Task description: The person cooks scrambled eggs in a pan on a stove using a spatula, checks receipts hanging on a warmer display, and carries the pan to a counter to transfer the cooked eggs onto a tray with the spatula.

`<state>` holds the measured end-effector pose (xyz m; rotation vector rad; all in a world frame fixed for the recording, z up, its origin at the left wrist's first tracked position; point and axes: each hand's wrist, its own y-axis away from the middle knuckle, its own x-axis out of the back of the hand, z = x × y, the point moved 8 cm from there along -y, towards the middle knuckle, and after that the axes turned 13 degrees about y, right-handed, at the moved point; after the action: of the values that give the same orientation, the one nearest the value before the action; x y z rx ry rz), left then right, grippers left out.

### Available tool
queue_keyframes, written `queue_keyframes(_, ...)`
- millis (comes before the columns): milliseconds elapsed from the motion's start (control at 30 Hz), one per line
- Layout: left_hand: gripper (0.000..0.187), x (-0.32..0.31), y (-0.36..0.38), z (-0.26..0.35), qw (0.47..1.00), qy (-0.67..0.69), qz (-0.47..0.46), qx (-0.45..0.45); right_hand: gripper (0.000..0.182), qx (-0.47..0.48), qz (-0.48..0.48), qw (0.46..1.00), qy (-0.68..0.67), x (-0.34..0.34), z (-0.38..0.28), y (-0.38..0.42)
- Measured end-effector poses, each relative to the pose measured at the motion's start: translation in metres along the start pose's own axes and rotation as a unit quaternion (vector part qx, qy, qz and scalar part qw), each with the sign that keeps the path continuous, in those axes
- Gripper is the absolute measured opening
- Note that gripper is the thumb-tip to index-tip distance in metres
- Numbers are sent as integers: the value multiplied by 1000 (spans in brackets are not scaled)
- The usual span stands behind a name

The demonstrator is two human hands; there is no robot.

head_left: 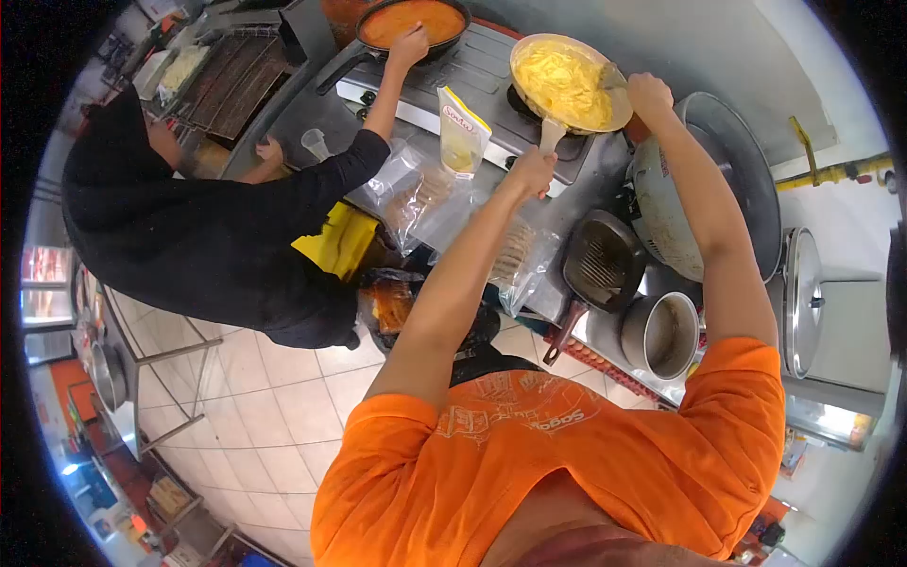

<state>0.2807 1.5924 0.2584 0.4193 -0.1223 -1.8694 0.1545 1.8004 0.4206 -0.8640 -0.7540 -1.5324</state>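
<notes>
My left hand (531, 175) is wrapped around the pale handle of a light-coloured frying pan (622, 111) on the stove. Yellow, creamy strips of food (564, 80), like pasta in sauce, fill most of the pan. At the pan's right rim, my right hand (650, 94) is closed on a spatula (612, 77), whose greyish head lies over the food. Left of my left hand stands an upright pouch (463, 132) with a yellow edge and red lettering. Clear plastic bags (416, 194) of food lie beside my left forearm.
A co-worker in black (217, 227) stands at left, one hand (409, 45) over a dark pan of orange sauce (412, 23). A square grill pan (603, 260), a saucepan (660, 335) and a very large pot (669, 213) crowd the counter at right.
</notes>
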Motion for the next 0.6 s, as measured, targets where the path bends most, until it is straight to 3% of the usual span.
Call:
queue_keyframes(67,39,0,1,4,1000,-11,-9,-12,26,8,76,997,23,1,3,-8)
queue_keyframes(200,33,-4,8,11,998,-57,-27,-5,25,2,96,995,9,-18,18,-32)
queue_keyframes(400,26,-1,-9,-2,993,-89,-80,21,24,88,170,978,80,-14,6,-70)
queue_keyframes(600,29,3,-1,6,991,-102,-59,57,20,168,236,956,51,6,-12,-83)
